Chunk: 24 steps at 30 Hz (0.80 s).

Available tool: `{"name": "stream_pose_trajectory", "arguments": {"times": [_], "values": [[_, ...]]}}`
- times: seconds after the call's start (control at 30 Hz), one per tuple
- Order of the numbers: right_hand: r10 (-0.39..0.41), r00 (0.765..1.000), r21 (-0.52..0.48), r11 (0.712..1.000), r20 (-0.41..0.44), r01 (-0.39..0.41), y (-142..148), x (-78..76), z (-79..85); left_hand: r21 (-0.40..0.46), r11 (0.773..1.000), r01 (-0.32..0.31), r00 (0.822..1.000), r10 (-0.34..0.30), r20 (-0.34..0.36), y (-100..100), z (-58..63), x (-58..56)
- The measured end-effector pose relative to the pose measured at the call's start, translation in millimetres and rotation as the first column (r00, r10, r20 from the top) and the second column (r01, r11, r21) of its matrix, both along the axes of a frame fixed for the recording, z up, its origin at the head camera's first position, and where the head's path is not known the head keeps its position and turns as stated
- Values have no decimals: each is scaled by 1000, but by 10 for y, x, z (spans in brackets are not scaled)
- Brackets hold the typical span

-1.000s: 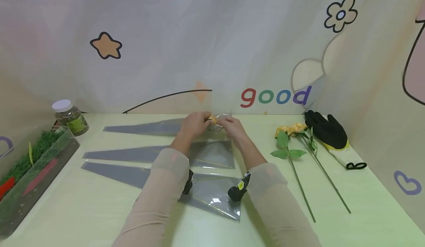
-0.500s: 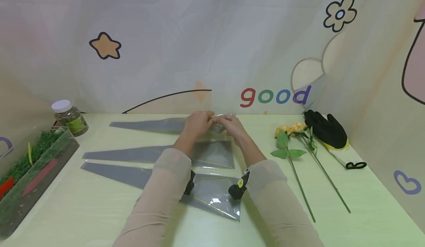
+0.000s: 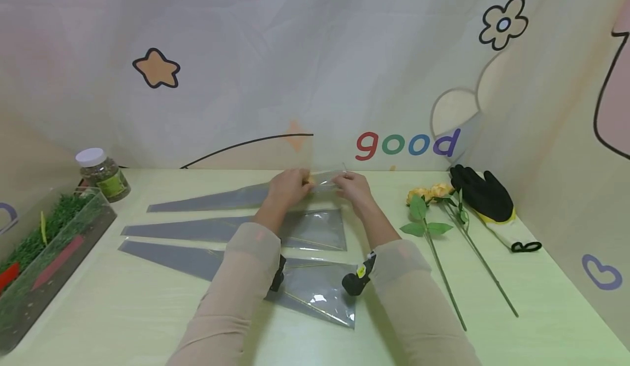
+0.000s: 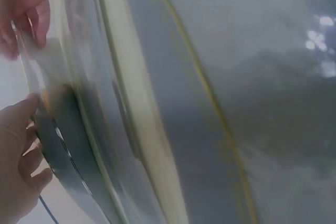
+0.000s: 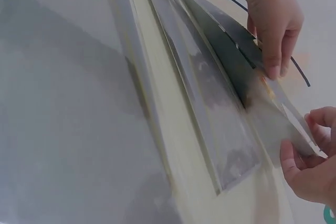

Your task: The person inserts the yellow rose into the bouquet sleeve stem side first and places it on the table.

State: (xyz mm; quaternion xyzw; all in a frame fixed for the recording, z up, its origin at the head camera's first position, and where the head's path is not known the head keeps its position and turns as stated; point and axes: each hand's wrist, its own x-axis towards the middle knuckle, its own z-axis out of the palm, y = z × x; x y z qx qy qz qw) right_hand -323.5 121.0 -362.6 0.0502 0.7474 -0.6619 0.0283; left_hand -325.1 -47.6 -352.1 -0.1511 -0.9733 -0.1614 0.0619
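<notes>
Both hands grip a tapered plastic flower sleeve (image 3: 226,196), grey at its narrow end and clear at its wide end, at the back of the table. My left hand (image 3: 289,186) holds it partway along, fingers and thumb at its upper edge in the right wrist view. My right hand (image 3: 353,188) pinches the clear wide end. A yellow-orange bit of flower (image 5: 266,85) shows in the sleeve beside the left fingertips; its stem is hidden. Two more sleeves lie flat nearer the front, a middle one (image 3: 315,226) and a front one (image 3: 320,286).
On the right lie two yellow artificial roses (image 3: 433,192) with long stems and a black and white glove (image 3: 484,193). At the left stand a lidded jar (image 3: 105,174) and a clear box (image 3: 74,251) with green artificial grass. A printed cloth (image 3: 246,81) hangs behind.
The hands first come together, then spread apart, with the sleeve's clear end stretched between them. Its narrow end has swung toward the front. Less of the yellow flower shows.
</notes>
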Motion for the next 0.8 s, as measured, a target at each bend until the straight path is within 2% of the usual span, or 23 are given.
{"name": "stream_pose_trajectory", "arguments": {"times": [0.13, 0.33, 0.43, 0.47, 0.53, 0.67, 0.7, 0.8], "values": [[-14, 999, 57, 998, 38, 12, 48, 8, -7, -40, 999, -12, 1000, 12, 10, -41, -30, -2], [7, 997, 115, 993, 78, -16, 84, 30, -25, -65, 998, -22, 1000, 23, 10, -92, -63, -43], [36, 996, 101, 994, 80, -44, 93, 21, -54, -52, 998, -38, 999, 39, 13, -122, -76, -48], [74, 996, 60, 995, 46, -76, 132, -55, -149, -40, 998, -48, 999, 49, 19, -145, -81, -43], [93, 995, 65, 993, 48, -96, 151, -91, -187, -14, 998, -56, 998, 56, 25, -213, -85, -24], [115, 993, 162, 980, 32, -118, 216, -16, -103, 34, 999, -42, 998, 41, 39, -388, -22, 36], [95, 994, 227, 968, 60, -107, 203, 88, 21, 41, 999, -31, 999, 30, 41, -431, 10, 56], [136, 990, 319, 937, 47, -144, 272, 218, 165, 71, 997, 5, 998, -9, 54, -554, 116, 139]]}}
